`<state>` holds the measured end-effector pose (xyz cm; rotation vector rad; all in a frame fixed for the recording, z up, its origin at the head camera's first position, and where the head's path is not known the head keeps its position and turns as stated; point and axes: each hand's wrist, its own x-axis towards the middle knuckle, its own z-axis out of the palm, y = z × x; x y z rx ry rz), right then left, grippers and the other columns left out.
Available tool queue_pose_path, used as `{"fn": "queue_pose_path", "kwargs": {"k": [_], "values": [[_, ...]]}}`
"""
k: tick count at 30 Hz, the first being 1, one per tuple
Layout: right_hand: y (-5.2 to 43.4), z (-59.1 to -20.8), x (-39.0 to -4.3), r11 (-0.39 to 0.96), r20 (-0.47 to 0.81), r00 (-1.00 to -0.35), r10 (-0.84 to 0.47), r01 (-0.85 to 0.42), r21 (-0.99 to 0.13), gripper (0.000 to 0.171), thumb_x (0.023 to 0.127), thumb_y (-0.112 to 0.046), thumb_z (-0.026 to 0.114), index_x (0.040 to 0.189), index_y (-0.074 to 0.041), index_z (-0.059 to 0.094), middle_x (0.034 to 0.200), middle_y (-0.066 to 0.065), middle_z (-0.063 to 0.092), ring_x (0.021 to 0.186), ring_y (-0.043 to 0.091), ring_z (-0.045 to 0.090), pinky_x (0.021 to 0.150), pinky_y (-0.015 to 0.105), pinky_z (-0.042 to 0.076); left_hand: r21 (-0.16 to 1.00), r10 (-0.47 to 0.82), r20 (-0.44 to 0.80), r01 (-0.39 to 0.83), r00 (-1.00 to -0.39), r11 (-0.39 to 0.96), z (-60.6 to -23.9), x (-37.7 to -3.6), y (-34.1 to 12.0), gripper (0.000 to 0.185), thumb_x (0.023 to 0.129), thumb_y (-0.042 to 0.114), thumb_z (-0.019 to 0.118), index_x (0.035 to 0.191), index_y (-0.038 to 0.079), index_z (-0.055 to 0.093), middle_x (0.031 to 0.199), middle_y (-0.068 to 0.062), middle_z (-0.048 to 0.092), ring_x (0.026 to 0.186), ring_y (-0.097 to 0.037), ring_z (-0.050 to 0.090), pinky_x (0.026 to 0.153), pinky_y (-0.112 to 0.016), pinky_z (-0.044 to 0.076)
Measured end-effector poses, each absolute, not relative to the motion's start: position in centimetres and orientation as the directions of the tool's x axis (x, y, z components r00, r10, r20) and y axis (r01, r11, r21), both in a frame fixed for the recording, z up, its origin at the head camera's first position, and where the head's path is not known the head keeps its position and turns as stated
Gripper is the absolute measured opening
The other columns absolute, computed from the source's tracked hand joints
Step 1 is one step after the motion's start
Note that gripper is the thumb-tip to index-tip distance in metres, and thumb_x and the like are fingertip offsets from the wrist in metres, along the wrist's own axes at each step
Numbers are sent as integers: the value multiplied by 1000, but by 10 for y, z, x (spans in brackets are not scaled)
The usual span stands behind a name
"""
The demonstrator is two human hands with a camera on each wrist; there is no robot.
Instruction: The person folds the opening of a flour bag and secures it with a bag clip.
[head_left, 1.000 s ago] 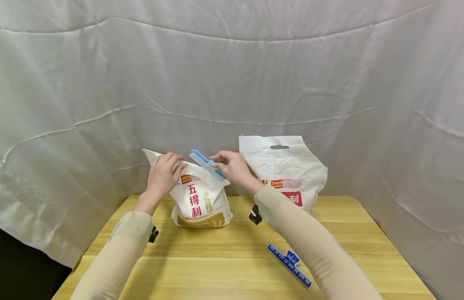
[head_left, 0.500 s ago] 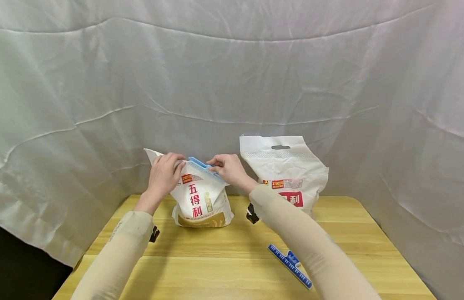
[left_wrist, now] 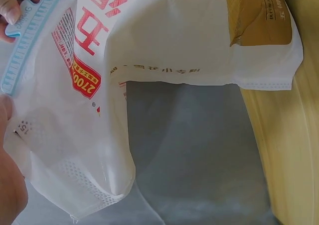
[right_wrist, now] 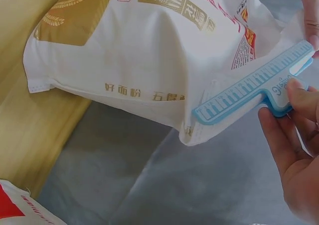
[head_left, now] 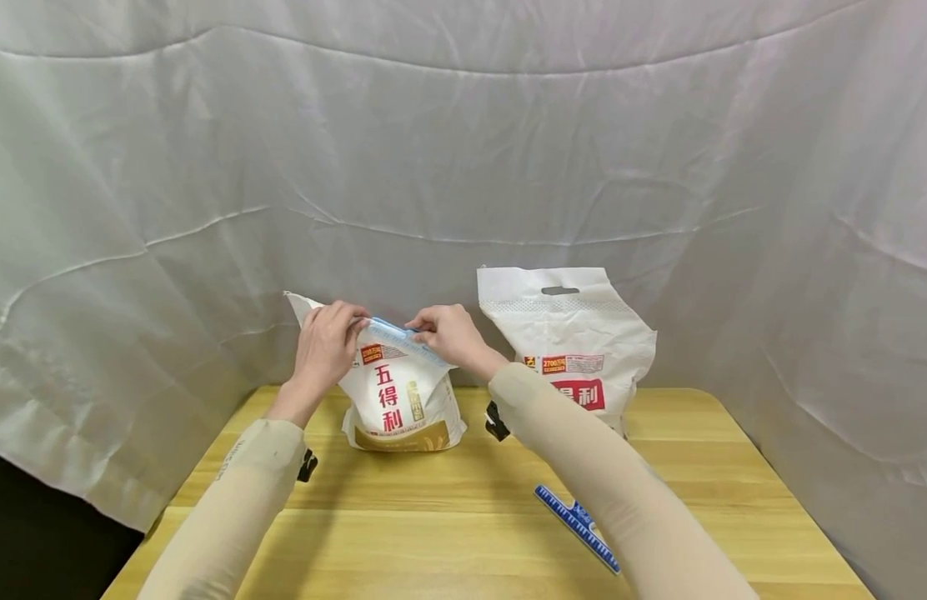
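Observation:
A white flour bag point(head_left: 403, 392) with red and gold print stands at the left of the table, its top folded down. My left hand point(head_left: 326, 346) grips the folded top edge near its left end, thumb in front. My right hand point(head_left: 452, 337) pinches the handle of a light blue bag clip point(right_wrist: 254, 88) with a piano-key pattern. The clip lies along the bag's folded edge, its long bar on the front face. In the left wrist view, one end of the clip point(left_wrist: 30, 41) sits right at my left hand's fingertips.
A second white flour bag point(head_left: 568, 333), with a handle slot in its top, stands to the right. A dark blue clip point(head_left: 576, 525) lies on the wooden table point(head_left: 433, 517), partly behind my right sleeve. A grey curtain point(head_left: 463, 167) hangs close behind.
My right hand has brought the light blue clip down and left, from tilted above the bag's top onto the folded edge. My left hand has kept its grip in nearly the same place.

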<state>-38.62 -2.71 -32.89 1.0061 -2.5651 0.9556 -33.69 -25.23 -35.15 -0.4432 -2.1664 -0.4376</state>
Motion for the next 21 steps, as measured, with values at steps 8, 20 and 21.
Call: {"fn": "queue_pose_path", "kwargs": {"k": [8,20,21], "values": [[-29,-325,-386,583,389,-751,-533,-659,-475,17,92,-13,79,109,-10,80,100,5,80,89,17,75,76,25,59,120,171,837,478,-520,870,-351,-338,-249,5,96,7,72,101,5,72,99,-12,71,93,-36,67,100,-54,46],[-27,-325,-384,592,354,-763,-541,-644,-485,28,93,-14,79,121,-9,77,114,8,75,98,20,71,85,29,58,124,174,819,464,-546,877,-351,-338,-252,6,96,7,73,102,6,73,102,-11,72,98,-35,68,101,-54,46],[-27,-326,-384,588,360,-761,-540,-647,-485,29,93,-14,79,122,-9,76,115,9,75,99,21,71,86,30,58,125,172,820,464,-546,877,-351,-337,-252,6,96,7,73,102,6,73,103,-11,72,98,-35,68,101,-54,46]]}}
